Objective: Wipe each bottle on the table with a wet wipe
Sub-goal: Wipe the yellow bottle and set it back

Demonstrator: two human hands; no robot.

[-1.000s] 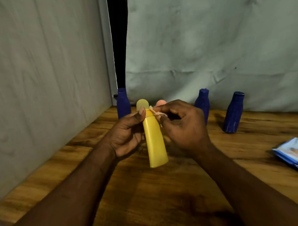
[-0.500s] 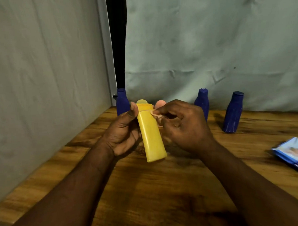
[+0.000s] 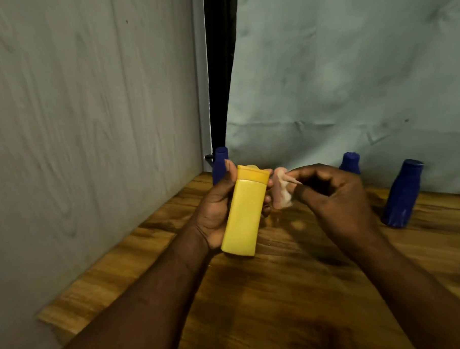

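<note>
Wooden table (image 3: 294,290) fills the lower view; grey panel (image 3: 89,127) along its left side, pale creased cloth (image 3: 351,76) hanging behind, a dark gap between the two. Both forearms reach in from the bottom edge. Left hand (image 3: 214,212) wraps the yellow bottle (image 3: 245,213): thumb up along the left side by the cap, fingertips showing past the right edge, palm behind the body. The bottle is over the left-centre of the table, cap end up and away, leaning slightly right, base toward the camera; it looks clear of the tabletop. Right hand (image 3: 338,198) sits just right of the bottle, fingers curled in, thumb and forefinger pinching a small crumpled wipe (image 3: 287,191). The wipe is near the cap but apart from it. Three blue bottles stand upright near the back edge: left blue bottle (image 3: 220,161) in the corner behind the left thumb, middle blue bottle (image 3: 350,163) partly hidden by the right hand, right blue bottle (image 3: 401,196) in plain view. Pink bottle (image 3: 276,198) stands behind the wipe, mostly covered.
</note>
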